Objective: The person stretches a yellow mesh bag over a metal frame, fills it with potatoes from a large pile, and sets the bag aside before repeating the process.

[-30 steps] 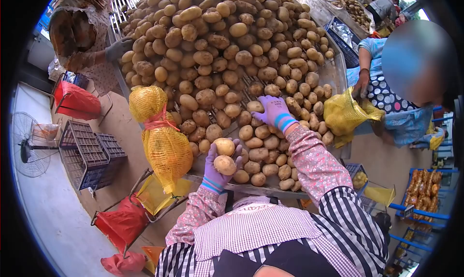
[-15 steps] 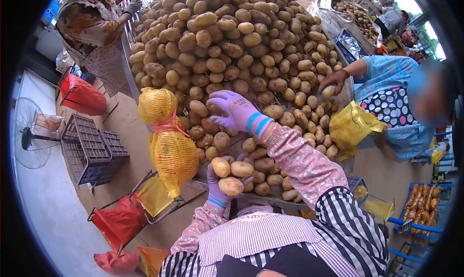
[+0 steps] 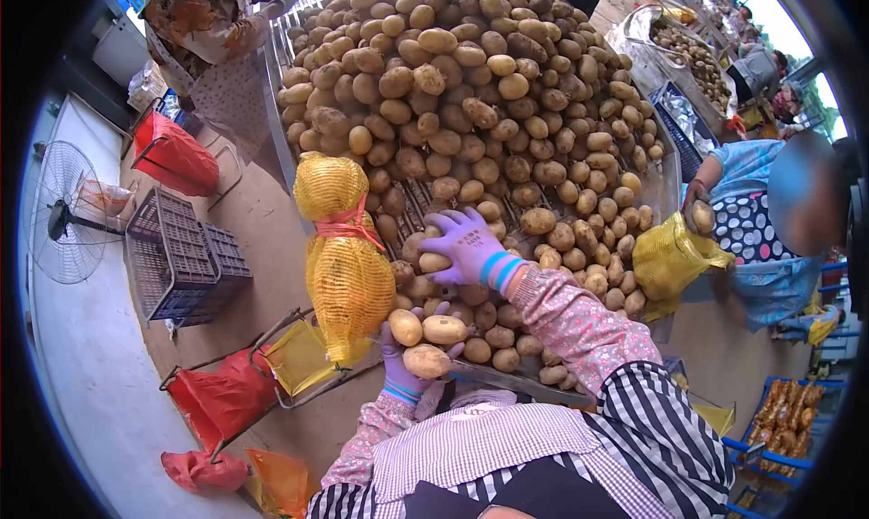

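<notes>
Three potatoes (image 3: 426, 361) rest in my left hand (image 3: 400, 371), which wears a purple glove and is cupped close to my body at the near edge of the metal table. My right hand (image 3: 469, 249), gloved in purple too, reaches over the lower part of the big potato heap (image 3: 480, 112). Its fingers and thumb curve around a potato (image 3: 434, 262); the palm side is hidden. Left of my hands, a filled yellow mesh bag (image 3: 348, 279), tied with a pink band, stands at the table's corner.
A co-worker at right holds a potato (image 3: 702, 217) above a yellow mesh bag (image 3: 668, 258). Another person in a patterned garment (image 3: 195, 21) stands at far left. Dark crates (image 3: 172, 261), a fan (image 3: 62, 219) and a red bag on a frame (image 3: 222, 397) are at left.
My right hand has come down the heap toward me, and bare slatted table now shows behind it. The co-worker's hand has moved from the heap to above the bag with a potato.
</notes>
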`<control>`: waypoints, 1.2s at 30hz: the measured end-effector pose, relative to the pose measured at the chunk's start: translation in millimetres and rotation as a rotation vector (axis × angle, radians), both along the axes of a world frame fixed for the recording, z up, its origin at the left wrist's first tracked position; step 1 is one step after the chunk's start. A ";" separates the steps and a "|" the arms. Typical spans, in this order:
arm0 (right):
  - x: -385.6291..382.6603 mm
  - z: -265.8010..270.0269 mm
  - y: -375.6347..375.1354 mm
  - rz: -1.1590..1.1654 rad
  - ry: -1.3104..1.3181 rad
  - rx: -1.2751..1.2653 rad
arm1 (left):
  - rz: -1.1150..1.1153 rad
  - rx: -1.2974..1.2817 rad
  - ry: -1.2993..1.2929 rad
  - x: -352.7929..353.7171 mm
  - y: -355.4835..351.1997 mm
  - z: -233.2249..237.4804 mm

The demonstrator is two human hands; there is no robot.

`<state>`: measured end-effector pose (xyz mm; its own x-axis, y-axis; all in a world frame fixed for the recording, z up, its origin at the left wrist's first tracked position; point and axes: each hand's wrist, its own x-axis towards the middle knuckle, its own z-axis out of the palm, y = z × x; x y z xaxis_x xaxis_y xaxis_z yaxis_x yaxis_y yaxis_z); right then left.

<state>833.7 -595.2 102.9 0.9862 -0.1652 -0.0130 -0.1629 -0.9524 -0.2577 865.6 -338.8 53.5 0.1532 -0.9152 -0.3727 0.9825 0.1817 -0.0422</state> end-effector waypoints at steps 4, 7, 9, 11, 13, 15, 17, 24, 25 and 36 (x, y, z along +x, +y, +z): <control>-55.7 11.5 -22.9 -0.219 0.011 -0.025 | 0.014 -0.003 -0.016 4.2 7.1 1.4; -84.8 15.6 -47.9 -0.264 0.129 -0.141 | 0.025 0.025 0.016 5.7 7.1 6.5; -79.9 39.9 -44.3 -0.302 0.249 -0.279 | 0.044 0.038 0.054 5.5 6.9 8.7; -72.4 42.3 -41.1 -0.347 0.370 -0.406 | -0.009 0.053 -0.013 6.0 9.8 10.4; -45.3 27.0 -40.9 -0.218 -0.050 -0.132 | -0.014 0.049 0.003 6.5 9.2 5.9; -1.5 21.2 -24.9 -0.227 0.139 -0.080 | -0.023 0.052 0.015 5.8 8.9 3.7; 39.3 3.2 -9.1 -0.358 0.353 -0.175 | -0.060 0.096 -0.085 7.5 8.6 3.7; 29.8 -10.7 -4.2 -0.364 0.171 -0.189 | -0.064 0.130 -0.035 8.1 9.3 7.4; 27.3 -9.3 -6.0 -0.327 0.170 -0.168 | -0.061 0.125 -0.040 7.7 7.7 10.1; 15.0 -9.4 17.2 -0.281 0.042 -0.027 | -0.077 0.104 -0.077 -10.9 -10.7 -4.6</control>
